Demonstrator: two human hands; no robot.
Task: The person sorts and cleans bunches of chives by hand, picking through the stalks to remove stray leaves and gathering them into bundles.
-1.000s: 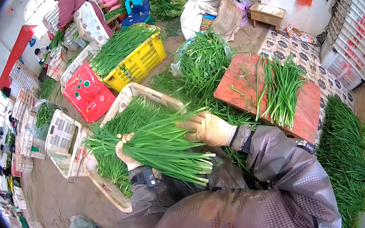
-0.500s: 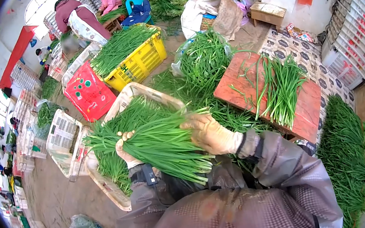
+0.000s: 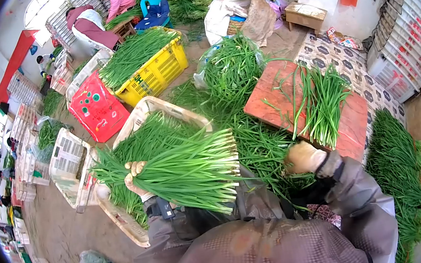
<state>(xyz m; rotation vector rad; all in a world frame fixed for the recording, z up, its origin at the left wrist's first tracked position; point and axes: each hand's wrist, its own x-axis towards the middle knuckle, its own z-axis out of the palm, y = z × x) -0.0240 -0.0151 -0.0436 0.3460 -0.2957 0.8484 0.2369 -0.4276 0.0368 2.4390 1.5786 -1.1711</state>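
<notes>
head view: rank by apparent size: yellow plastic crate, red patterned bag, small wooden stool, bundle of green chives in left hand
1. Bundle of green chives, nearest the camera, so inflated
2. Yellow plastic crate
3. Red patterned bag
4. Small wooden stool

Crate and bag look close; the ranking is tentative.

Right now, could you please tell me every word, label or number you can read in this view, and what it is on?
Nothing can be read with certainty.
Yellow crate: dark printed mark on its side, too blurred to read.
Red bag: coloured dots and marks, no legible words.
White stacked crates: red labels, too small to read.
</notes>
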